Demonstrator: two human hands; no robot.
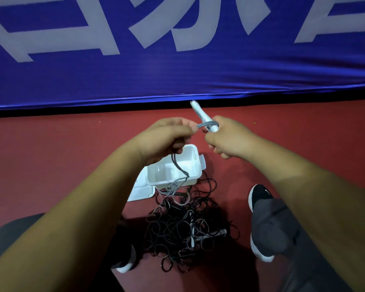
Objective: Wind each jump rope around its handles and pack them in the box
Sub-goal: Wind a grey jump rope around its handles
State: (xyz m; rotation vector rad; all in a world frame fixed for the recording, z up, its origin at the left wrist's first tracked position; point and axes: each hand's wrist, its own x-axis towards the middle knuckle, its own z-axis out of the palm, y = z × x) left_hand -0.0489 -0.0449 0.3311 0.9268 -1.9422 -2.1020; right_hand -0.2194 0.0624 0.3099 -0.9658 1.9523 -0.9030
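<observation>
The right hand is gripping a white handle, with the fingers curling tightly round its near end. The handle's long axis is slanting up and away from the person. Its free tip is pointing toward the blue banner and leaning slightly to the left hand's side. Whether one handle or two are in that grip cannot be told. A few turns of grey rope are lying round the smooth, round handle just above the right hand's fingers.

The left hand, just beside the right, is pinching the rope between thumb and curled fingers. The thin cord is hanging slack from under this hand.

Below the left hand, a white plastic box is sitting open on the red floor. It is rounded-rectangular with glossy walls, and its lid is lying flat against it. The hanging rope is crossing the opening, but whether it dips inside cannot be told. Nearer the person, below both hands, a tangled pile of thin black ropes is lying in loose loops.
</observation>
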